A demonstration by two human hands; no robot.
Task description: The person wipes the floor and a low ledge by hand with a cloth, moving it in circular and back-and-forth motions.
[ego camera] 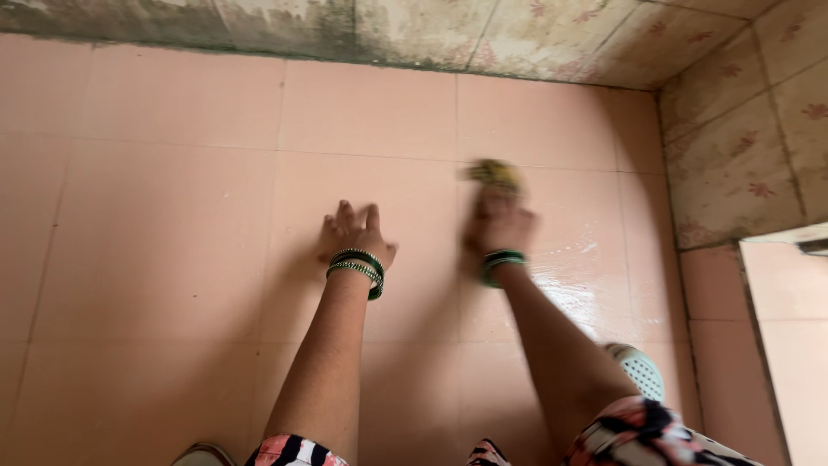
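Observation:
My left hand (pixel 354 231) lies flat on the pink tiled floor (pixel 172 173), fingers spread, holding nothing; green bangles ring the wrist. To its right, my right hand (pixel 500 223) is blurred and grips a yellow-green scrub pad (pixel 493 173) pressed against the floor. Green bangles sit on that wrist too. The tiles to the right of and below the right hand look wet and shiny.
Stained floral wall tiles (pixel 733 155) run along the top and the right side, meeting in a corner at the upper right. A pale green perforated plastic object (pixel 640 369) lies by my right forearm. A doorway gap (pixel 789 328) shows at the lower right.

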